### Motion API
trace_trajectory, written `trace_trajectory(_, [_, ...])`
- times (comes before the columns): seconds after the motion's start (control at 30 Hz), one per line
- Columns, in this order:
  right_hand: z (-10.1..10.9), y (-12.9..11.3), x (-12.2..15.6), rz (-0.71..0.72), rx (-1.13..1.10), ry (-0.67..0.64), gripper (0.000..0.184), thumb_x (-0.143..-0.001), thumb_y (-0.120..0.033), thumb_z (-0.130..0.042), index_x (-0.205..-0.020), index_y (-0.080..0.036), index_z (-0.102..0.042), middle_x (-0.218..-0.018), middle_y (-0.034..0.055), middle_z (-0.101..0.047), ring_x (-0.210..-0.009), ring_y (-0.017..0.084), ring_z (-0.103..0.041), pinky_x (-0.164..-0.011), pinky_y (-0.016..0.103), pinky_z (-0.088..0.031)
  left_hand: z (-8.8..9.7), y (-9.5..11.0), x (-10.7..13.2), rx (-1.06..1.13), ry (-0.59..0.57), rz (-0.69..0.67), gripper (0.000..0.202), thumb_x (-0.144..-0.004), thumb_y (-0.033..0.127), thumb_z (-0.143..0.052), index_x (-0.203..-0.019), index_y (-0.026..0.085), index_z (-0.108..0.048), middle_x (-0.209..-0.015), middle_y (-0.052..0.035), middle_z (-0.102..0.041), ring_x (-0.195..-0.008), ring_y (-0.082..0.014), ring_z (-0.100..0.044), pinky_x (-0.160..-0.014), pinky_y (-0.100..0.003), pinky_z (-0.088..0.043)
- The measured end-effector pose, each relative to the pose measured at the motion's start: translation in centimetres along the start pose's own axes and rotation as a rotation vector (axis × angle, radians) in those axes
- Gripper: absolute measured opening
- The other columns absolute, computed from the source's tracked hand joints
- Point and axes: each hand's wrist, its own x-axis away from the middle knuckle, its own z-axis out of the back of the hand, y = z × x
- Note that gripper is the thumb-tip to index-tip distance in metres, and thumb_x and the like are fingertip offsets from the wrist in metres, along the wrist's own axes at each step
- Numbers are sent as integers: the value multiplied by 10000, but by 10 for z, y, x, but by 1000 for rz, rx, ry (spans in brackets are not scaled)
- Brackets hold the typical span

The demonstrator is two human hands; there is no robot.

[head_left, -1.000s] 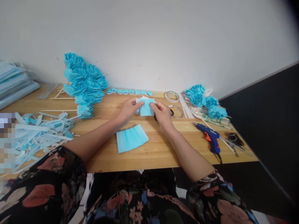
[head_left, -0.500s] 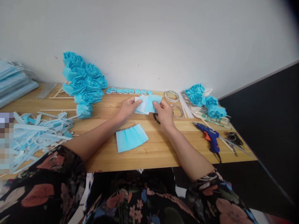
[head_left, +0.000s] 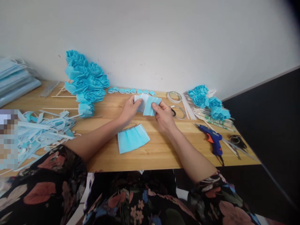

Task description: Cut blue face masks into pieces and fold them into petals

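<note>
Between my two hands, raised over the middle of the table, are small cut pieces of blue-and-white mask fabric (head_left: 150, 105). My left hand (head_left: 130, 110) pinches the whitish pieces at their left side, thumb on top. The right side, where the blue face shows, is pinched by my right hand (head_left: 164, 115). How many layers there are I cannot tell. Below my hands a pleated blue mask piece (head_left: 133, 138) lies flat on the wooden table (head_left: 150, 161). Behind them runs a row of small rolled blue pieces (head_left: 127, 91).
Blue fabric roses (head_left: 86, 79) on sticks stand at the left, with more roses (head_left: 215, 102) at the right. Cut mask strips (head_left: 47, 132) and stacked masks (head_left: 16, 82) lie at left. Tape rolls (head_left: 174, 97) and a blue glue gun (head_left: 212, 137) are to the right.
The pieces in my hands have shifted: the right blue piece now overlaps differently and tilts, and less of the left ones fans out. The view has turned slightly left.
</note>
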Motion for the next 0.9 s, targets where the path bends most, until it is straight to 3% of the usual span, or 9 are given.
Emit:
trace_trajectory(0.17, [2,4,-1,14,12,104,341,-672,-453,-821,-877,-214,-692,-715,-42,-690,-569,105,-548,-504,241,-443,-5,6,9,92,-106,23,186,-882,340,-623,-938,167,-583,-853,-24,-642,-780,-154,-597,-721,-271,-496])
trace_trajectory(0.43, [3,7,-2,57,39,122,352,-701,-466,-797,-919,-216,-680,-802,-15,-740,-694,150,-639,-636,278,-519,-7,9,10,165,-172,19,336,-853,472,-670,-962,163,-596,-910,-52,-683,-890,-196,-644,-815,-313,-505])
trace_trajectory(0.57, [3,6,-1,66,109,125,344,-722,-486,-772,-910,-217,-670,-750,-22,-711,-655,138,-613,-636,278,-508,-7,8,10,207,-245,66,427,-757,476,-769,-1003,142,-668,-964,-76,-726,-896,-213,-667,-839,-337,-520])
trace_trajectory(0.77, [1,2,1,75,251,126,323,-744,-516,-735,-814,-207,-672,-645,-38,-617,-560,104,-480,-526,247,-393,-4,3,9,214,-206,142,326,-738,421,-784,-861,128,-714,-815,-58,-733,-763,-192,-671,-778,-336,-527])
trace_trajectory(0.9, [4,3,-2,85,227,138,307,-752,-499,-731,-777,-202,-657,-631,-46,-575,-553,91,-454,-518,236,-371,-4,1,8,233,-216,149,309,-742,411,-784,-852,128,-722,-840,-65,-747,-756,-191,-682,-781,-339,-541])
